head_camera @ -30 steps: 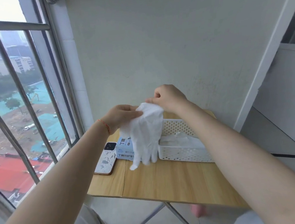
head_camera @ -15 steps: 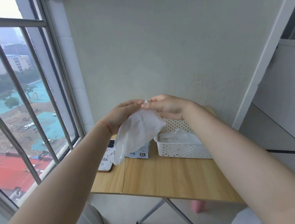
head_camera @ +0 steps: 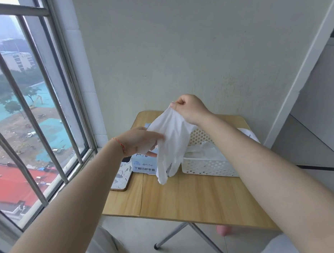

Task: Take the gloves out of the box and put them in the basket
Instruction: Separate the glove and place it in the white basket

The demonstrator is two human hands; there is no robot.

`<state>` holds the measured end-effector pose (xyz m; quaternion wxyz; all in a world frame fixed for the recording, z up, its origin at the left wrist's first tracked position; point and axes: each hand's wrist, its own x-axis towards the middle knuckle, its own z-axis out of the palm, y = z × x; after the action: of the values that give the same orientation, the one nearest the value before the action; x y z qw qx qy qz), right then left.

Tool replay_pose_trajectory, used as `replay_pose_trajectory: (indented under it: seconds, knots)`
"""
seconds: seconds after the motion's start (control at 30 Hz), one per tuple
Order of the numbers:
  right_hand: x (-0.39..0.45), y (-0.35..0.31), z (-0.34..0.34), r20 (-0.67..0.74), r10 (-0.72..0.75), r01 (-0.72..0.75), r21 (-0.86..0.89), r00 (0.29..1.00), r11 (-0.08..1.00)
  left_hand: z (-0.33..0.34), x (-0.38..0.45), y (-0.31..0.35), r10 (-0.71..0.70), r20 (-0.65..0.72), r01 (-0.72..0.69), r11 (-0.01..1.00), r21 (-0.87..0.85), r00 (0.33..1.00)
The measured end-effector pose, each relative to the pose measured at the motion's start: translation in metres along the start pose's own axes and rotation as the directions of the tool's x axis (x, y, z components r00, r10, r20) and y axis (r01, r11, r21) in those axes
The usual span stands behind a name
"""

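Observation:
A white glove [head_camera: 171, 144] hangs in the air above the wooden table [head_camera: 187, 194], fingers pointing down. My right hand [head_camera: 190, 108] pinches its cuff at the top. My left hand [head_camera: 141, 140] grips the glove's left side lower down, just above the blue and white glove box [head_camera: 143, 166]. The white perforated basket [head_camera: 207, 165] stands to the right of the box, partly behind the glove, with several white gloves lying in it.
A phone [head_camera: 122, 175] in a patterned case lies left of the box near the table's edge. A barred window [head_camera: 31, 117] runs along the left and a wall stands behind the table. Folding metal legs [head_camera: 182, 231] show under the table.
My right hand has lifted the glove's cuff higher while my left hand has dropped lower and to the left, so the glove now hangs stretched out between them.

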<state>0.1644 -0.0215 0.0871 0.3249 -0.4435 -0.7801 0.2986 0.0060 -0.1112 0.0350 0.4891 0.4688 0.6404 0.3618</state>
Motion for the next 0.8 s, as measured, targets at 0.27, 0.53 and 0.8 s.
replay_pose_trajectory:
  seconds: [0.27,0.53,0.8]
  knots:
    - [0.016,0.010,-0.007,0.016,0.187,-0.187,0.068,0.982,0.980,-0.026,0.009,0.005,0.058,-0.086,-0.068,0.991,-0.117,0.995]
    - [0.021,0.023,-0.015,0.068,0.338,-0.342,0.069,0.939,0.937,-0.019,0.034,0.003,0.110,-0.182,-0.146,0.969,-0.198,0.977]
    - [0.003,0.083,-0.026,0.046,0.485,-0.483,-0.044,0.874,0.875,0.037,0.075,0.039,0.309,-0.240,-0.108,0.790,0.604,0.920]
